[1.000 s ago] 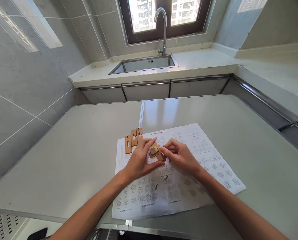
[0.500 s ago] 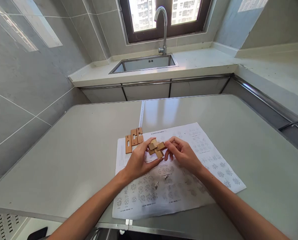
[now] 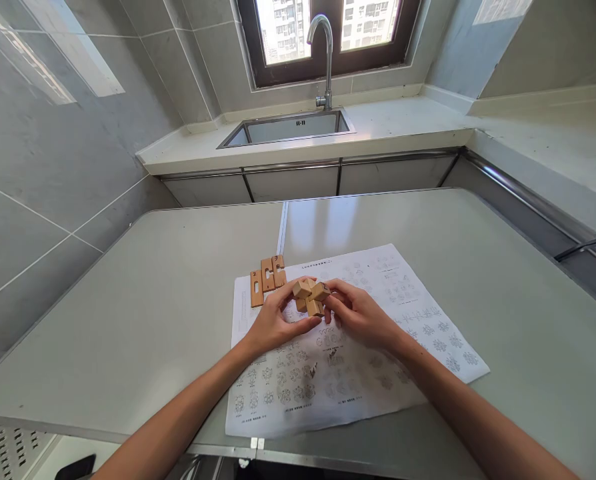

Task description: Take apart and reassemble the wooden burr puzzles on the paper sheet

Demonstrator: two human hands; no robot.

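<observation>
A wooden burr puzzle [image 3: 311,298] of crossed, interlocking blocks is held above the printed sheet. My left hand [image 3: 278,319] grips it from the left, thumb at its lower edge and fingers behind. From the right, the fingertips of my right hand [image 3: 355,310] are closed on one of its blocks. Flat wooden puzzle pieces with cut-outs and numbers lie just beyond my left hand: one with a slot [image 3: 257,289], and two notched ones [image 3: 273,273] side by side. Under both hands spreads the white instruction sheet [image 3: 298,413], covered in small line drawings.
The grey folding table [image 3: 128,320] has a seam down its middle. Beyond it stand a white counter [image 3: 393,120], a steel sink [image 3: 288,127] and a tall faucet [image 3: 329,63] below a window. A tiled wall [image 3: 53,147] bounds the left side.
The burr puzzle has turned in my fingers, so more of its block ends face me. My right hand has shifted slightly left and in closer to it. The flat pieces have stayed put.
</observation>
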